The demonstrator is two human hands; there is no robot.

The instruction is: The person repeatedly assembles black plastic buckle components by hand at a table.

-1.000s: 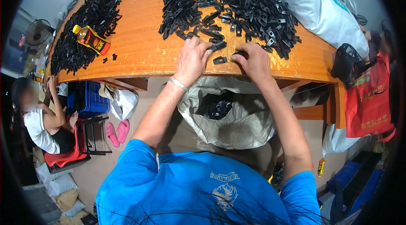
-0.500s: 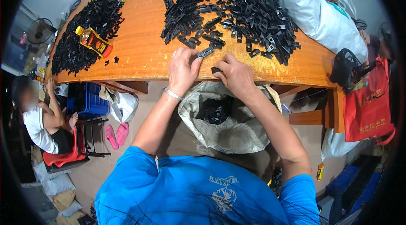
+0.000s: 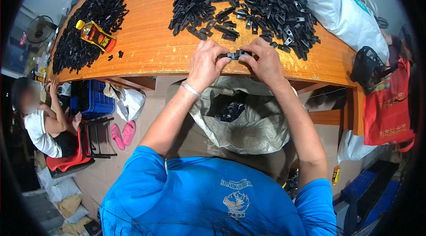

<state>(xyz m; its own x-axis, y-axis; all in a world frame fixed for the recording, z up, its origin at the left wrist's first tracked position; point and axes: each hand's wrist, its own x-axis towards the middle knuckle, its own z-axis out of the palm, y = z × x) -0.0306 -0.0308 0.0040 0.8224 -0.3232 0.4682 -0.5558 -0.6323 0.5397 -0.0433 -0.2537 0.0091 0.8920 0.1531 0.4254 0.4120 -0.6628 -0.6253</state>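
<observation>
My left hand (image 3: pixel 205 64) and my right hand (image 3: pixel 263 60) pinch a short row of small black plastic parts (image 3: pixel 234 55) between them, just above the near edge of the orange wooden table (image 3: pixel 151 49). A big heap of the same black parts (image 3: pixel 253 3) lies on the table right behind my hands. Below the hands, an open grey sack (image 3: pixel 248 120) hangs under the table edge with several black parts in it.
A second heap of black parts (image 3: pixel 91 25) covers the table's left end, with a yellow-capped bottle (image 3: pixel 95 36) lying on it. A white sack (image 3: pixel 337 9) lies at the right. A person (image 3: pixel 42 120) sits on a red chair at the left. A red bag (image 3: pixel 388 107) hangs at the right.
Both hands have drawn back from the heap toward the table's near edge, gathering black parts into a row held between them.
</observation>
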